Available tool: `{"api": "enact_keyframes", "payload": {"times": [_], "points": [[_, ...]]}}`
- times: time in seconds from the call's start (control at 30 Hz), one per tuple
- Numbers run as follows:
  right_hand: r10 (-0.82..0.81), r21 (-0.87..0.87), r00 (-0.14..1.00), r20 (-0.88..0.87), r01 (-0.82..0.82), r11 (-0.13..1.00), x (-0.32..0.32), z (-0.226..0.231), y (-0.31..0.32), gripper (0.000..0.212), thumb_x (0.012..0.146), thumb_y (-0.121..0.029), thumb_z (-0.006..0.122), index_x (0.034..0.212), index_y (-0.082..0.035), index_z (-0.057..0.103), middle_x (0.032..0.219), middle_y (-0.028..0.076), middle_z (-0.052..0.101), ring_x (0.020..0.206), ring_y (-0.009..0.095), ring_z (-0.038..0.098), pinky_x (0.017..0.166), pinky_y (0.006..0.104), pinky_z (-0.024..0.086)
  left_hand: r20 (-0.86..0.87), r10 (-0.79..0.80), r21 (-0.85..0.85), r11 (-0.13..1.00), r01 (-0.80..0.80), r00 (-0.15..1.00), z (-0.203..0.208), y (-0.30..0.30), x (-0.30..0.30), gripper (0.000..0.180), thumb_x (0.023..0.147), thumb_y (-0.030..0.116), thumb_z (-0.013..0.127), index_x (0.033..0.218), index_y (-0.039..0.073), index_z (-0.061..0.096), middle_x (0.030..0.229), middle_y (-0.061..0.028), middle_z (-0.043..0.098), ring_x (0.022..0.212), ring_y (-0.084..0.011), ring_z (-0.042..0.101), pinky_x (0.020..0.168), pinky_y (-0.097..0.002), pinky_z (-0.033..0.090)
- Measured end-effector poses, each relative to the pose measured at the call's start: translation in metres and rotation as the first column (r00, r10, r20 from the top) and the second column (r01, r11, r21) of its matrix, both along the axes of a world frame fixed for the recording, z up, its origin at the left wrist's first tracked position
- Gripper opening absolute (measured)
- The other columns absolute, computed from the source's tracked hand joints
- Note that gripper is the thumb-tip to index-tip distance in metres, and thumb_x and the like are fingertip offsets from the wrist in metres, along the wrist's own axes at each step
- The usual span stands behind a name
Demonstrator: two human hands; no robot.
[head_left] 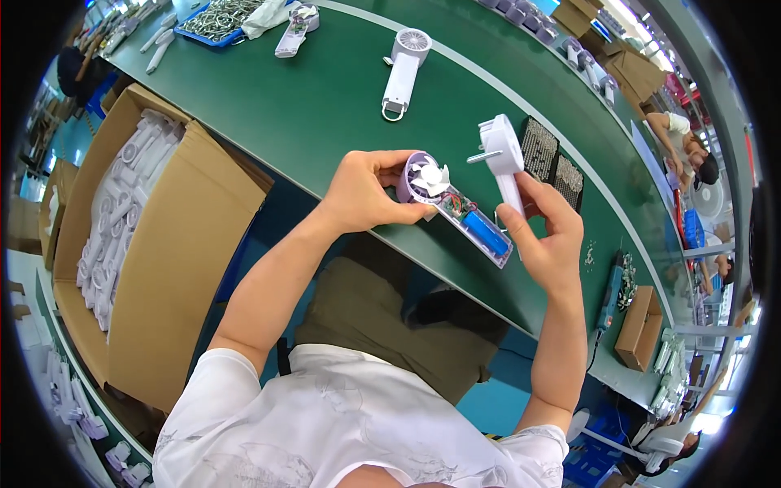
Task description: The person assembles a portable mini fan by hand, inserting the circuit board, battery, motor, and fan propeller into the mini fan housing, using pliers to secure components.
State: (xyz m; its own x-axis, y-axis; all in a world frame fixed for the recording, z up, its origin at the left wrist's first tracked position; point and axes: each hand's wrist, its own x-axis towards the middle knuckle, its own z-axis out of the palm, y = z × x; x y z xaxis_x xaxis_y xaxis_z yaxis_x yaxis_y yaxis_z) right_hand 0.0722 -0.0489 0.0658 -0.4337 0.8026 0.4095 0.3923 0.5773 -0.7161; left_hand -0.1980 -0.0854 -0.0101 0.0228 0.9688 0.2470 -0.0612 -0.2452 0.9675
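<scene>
At the left, one big carton [167, 268] stands against the near edge of the green tabletop [325, 106]; its white housings [122, 195] overlap too much to count. Beyond it, near the tabletop's far left, lie a few slim white parts [159, 41], one blue tray [210, 41] of heaped metal pieces, one white bag [264, 18] cut into by the upper rim, and one opened fan [297, 31]. Green surface stretches from these to the left hand [358, 191], whose fingers grip the round end of one open half [476, 224], with white blades and a blue battery, held near the tabletop's edge; the fingertips behind it are hidden. One fan [400, 77] lies farther back, with green room around it. The right hand [553, 232] pinches one white cover [504, 154] by its handle; whether that hand also touches the open half, I cannot tell. Two black trays [539, 146] of tiny pieces sit just behind it, partly covered by the cover. Farther right are one teal screwdriver [610, 293] and one small carton [640, 329], beside the tabletop's right end, where the background blurs.
</scene>
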Motion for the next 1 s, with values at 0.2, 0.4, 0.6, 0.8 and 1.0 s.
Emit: {"api": "enact_keyframes", "payload": {"times": [0.2, 0.4, 0.6, 0.8, 1.0], "points": [[0.025, 0.211, 0.986, 0.164, -0.060, 0.976, -0.007, 0.003, -0.013, 0.049, 0.081, -0.013, 0.085, 0.124, 0.004, 0.070, 0.103, 0.017, 0.072, 0.087, 0.025, 0.069, 0.076, 0.0338, 0.056, -0.014, 0.014, -0.009, 1.000, -0.014, 1.000, 0.002, 0.000, 0.001, 0.064, 0.068, 0.013, 0.094, 0.123, -0.010, 0.069, 0.109, -0.0102, 0.076, 0.098, -0.0119, 0.071, 0.093, -0.0287, 0.057], [0.049, 0.268, 0.972, 0.228, -0.112, 0.957, -0.026, 0.003, -0.017, 0.046, 0.081, -0.012, 0.085, 0.122, 0.004, 0.070, 0.103, 0.018, 0.072, 0.090, 0.030, 0.068, 0.078, 0.0382, 0.055, 0.015, -0.023, -0.023, 0.999, 0.023, 1.000, -0.002, 0.001, 0.000, 0.065, 0.069, 0.011, 0.093, 0.125, -0.010, 0.068, 0.110, -0.0115, 0.075, 0.098, -0.0125, 0.071, 0.091, -0.0292, 0.058], [0.068, 0.303, 0.950, 0.306, -0.165, 0.938, -0.033, 0.006, -0.015, 0.044, 0.079, -0.011, 0.084, 0.119, 0.004, 0.071, 0.103, 0.018, 0.071, 0.091, 0.033, 0.066, 0.080, 0.0412, 0.054, -0.024, -0.012, -0.049, 0.999, 0.011, 1.000, 0.002, -0.002, -0.001, 0.068, 0.070, 0.011, 0.092, 0.130, -0.009, 0.066, 0.111, -0.0123, 0.075, 0.099, -0.0137, 0.071, 0.090, -0.0299, 0.059], [0.066, 0.276, 0.940, 0.336, -0.165, 0.947, -0.034, 0.006, -0.016, 0.045, 0.079, -0.011, 0.085, 0.119, 0.004, 0.071, 0.103, 0.018, 0.071, 0.092, 0.033, 0.067, 0.080, 0.0413, 0.055, -0.036, -0.003, -0.049, 0.999, 0.001, 0.999, 0.003, -0.002, -0.003, 0.071, 0.069, 0.012, 0.093, 0.130, -0.009, 0.066, 0.111, -0.0132, 0.076, 0.099, -0.0143, 0.072, 0.090, -0.0298, 0.059], [0.036, 0.296, 0.933, 0.358, -0.150, 0.944, -0.034, 0.008, -0.019, 0.046, 0.078, -0.010, 0.085, 0.120, 0.003, 0.071, 0.103, 0.017, 0.071, 0.091, 0.032, 0.067, 0.079, 0.0406, 0.055, -0.041, -0.011, -0.082, 0.997, 0.007, 0.999, 0.004, -0.001, -0.003, 0.073, 0.067, 0.015, 0.095, 0.130, -0.009, 0.066, 0.114, -0.0121, 0.075, 0.104, -0.0146, 0.071, 0.097, -0.0322, 0.057]]}}
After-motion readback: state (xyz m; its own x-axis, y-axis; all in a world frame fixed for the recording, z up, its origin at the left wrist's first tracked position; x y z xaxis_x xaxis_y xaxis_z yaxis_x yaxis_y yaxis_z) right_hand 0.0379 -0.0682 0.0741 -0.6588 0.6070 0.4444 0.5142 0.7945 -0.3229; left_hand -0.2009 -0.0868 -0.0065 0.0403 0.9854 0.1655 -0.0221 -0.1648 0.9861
